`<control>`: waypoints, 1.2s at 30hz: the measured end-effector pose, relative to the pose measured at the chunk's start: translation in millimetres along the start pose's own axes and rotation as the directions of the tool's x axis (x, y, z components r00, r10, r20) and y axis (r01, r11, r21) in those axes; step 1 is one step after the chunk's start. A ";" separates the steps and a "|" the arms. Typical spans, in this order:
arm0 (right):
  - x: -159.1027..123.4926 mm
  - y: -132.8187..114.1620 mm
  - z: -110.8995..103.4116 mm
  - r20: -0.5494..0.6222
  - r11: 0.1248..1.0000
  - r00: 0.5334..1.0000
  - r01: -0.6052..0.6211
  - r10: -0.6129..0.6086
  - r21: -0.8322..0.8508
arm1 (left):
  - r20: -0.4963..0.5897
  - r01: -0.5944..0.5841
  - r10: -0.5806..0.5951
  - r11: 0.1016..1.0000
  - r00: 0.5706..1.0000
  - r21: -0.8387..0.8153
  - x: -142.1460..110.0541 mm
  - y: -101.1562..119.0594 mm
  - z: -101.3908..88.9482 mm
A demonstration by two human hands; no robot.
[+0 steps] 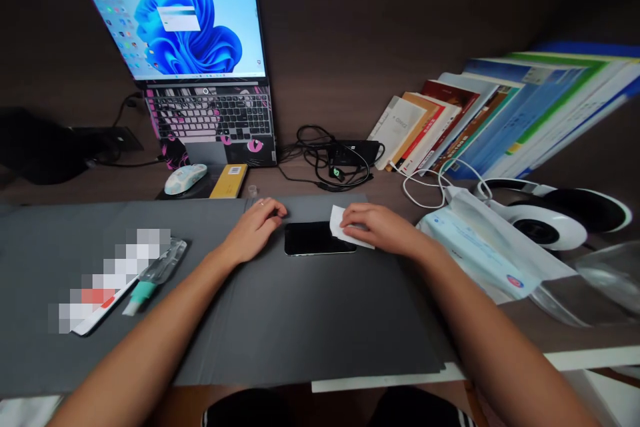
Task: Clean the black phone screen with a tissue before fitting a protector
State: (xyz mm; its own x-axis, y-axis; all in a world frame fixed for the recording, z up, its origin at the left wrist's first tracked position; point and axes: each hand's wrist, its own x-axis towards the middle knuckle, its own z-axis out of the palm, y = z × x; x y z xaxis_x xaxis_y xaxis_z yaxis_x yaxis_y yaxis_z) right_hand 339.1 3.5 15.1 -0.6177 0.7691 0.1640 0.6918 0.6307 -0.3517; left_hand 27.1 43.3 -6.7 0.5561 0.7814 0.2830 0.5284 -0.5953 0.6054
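A black smartphone (313, 239) lies screen-up and lengthwise on a dark grey desk mat (320, 320). My right hand (375, 225) holds a folded white wipe (336, 219) at the phone's right end; the wipe covers that part of the screen. Just off the phone's left end, my left hand (256, 227) rests on the mat. Its fingers are loosely bent, with a gap between thumb and forefinger, and nothing shows in them. Farther left lie a clear spray bottle with a green neck (143, 293) and a flat item blurred by pixelation (110, 287).
Behind the mat stand an open laptop (215, 120), a white mouse (186, 179), a yellow box (229, 181) and a black power adapter (354, 152) with tangled cables. On the right are leaning books (530, 107), headphones (545, 223) and a pale blue packet (475, 250).
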 end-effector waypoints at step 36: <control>10.3 5.7 19.6 -0.202 0.992 0.972 -0.128 0.121 -0.020 | 0.252 -0.129 0.102 0.988 0.962 0.090 1.6 -8.1 -5.4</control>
State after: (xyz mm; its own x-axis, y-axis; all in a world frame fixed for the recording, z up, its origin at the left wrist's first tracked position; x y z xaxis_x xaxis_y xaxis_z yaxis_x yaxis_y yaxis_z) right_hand 329.3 13.0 -3.3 -0.4413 0.8447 0.3028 0.7724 0.5293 -0.3511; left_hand 20.2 50.4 -7.1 0.7507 0.6441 0.1471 0.5082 -0.7053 0.4943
